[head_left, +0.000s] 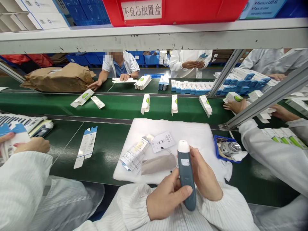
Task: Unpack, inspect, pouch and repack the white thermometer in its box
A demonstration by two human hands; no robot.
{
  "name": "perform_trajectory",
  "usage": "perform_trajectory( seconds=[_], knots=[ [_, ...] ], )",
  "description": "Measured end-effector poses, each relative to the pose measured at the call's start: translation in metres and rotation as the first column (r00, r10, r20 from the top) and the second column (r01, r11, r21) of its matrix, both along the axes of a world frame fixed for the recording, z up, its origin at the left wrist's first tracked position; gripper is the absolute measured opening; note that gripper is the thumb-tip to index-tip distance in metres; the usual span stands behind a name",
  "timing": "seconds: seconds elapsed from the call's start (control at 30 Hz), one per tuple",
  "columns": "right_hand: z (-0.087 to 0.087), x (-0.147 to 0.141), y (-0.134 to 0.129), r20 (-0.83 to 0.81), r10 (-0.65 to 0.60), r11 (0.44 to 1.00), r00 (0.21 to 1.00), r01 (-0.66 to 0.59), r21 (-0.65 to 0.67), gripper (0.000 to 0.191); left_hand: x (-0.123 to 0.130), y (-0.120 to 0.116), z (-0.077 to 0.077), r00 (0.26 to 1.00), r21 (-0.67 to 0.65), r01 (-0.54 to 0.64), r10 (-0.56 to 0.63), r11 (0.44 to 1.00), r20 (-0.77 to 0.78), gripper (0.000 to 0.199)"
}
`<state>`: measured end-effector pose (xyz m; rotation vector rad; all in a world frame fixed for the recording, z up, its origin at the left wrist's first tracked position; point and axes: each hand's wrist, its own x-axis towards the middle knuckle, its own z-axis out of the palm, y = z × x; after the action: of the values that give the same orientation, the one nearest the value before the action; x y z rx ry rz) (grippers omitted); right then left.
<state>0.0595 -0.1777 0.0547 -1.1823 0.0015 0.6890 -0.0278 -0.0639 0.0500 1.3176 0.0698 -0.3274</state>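
Both my hands hold a slim dark blue-grey handheld electronic device [186, 183] with a white rounded tip, upright in front of me. My left hand [167, 195] wraps its lower part from the left, and my right hand [204, 175] presses against its right side. Just beyond them lies a white padded cloth [166, 128] on the green belt. On it are a folded printed leaflet [134, 157], a small instruction card [163, 141] and a flat grey-beige pouch [158, 164].
Green conveyor belts [108, 106] run across the view, carrying white-and-green cartons. A low white shelf bar [154, 38] holds a red labelled bin [173, 11] overhead. A blue tray [226, 149] stands to my right. Co-workers in white sleeves handle cartons on both sides and across the belts.
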Motion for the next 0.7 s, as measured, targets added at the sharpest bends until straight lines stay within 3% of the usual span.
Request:
perform_trajectory(
  seconds=[0.07,0.13,0.23,0.33,0.4,0.47,0.53,0.7],
  knots=[
    [-0.011,-0.006,-0.005,0.0,0.086,0.996,0.996,-0.086,-0.011,0.046,0.002,0.004,0.0,0.991,0.246,-0.122,0.103,0.962,0.088,0.04],
    [-0.022,-0.015,-0.008,-0.048,0.182,0.983,0.982,-0.182,-0.006,0.045,0.002,0.007,-0.001,0.968,0.456,-0.237,0.168,0.858,0.188,0.035],
    [-0.03,-0.025,-0.006,-0.149,0.19,0.982,0.97,-0.188,0.029,0.041,0.004,0.012,-0.008,0.939,0.568,-0.326,0.189,0.756,0.287,0.034],
    [-0.028,-0.028,0.0,-0.199,0.157,0.986,0.967,-0.143,0.085,0.038,0.008,0.018,-0.014,0.898,0.506,-0.425,0.279,0.751,0.34,0.048],
    [-0.025,-0.028,0.004,-0.188,0.148,0.986,0.971,-0.131,0.099,0.036,0.014,0.023,-0.014,0.888,0.387,-0.447,0.346,0.807,0.303,0.048],
    [-0.024,-0.029,0.006,-0.187,0.161,0.986,0.969,-0.147,0.084,0.04,0.019,0.026,-0.013,0.918,0.248,-0.378,0.327,0.892,0.223,0.039],
    [-0.025,-0.03,0.008,-0.241,0.211,0.977,0.947,-0.195,0.091,0.045,0.022,0.028,-0.011,0.945,0.141,-0.302,0.276,0.943,0.178,0.038],
    [-0.027,-0.034,0.008,-0.272,0.235,0.964,0.933,-0.188,0.185,0.036,0.023,0.025,-0.023,0.944,-0.02,-0.297,0.297,0.955,0.145,0.045]
  ],
)
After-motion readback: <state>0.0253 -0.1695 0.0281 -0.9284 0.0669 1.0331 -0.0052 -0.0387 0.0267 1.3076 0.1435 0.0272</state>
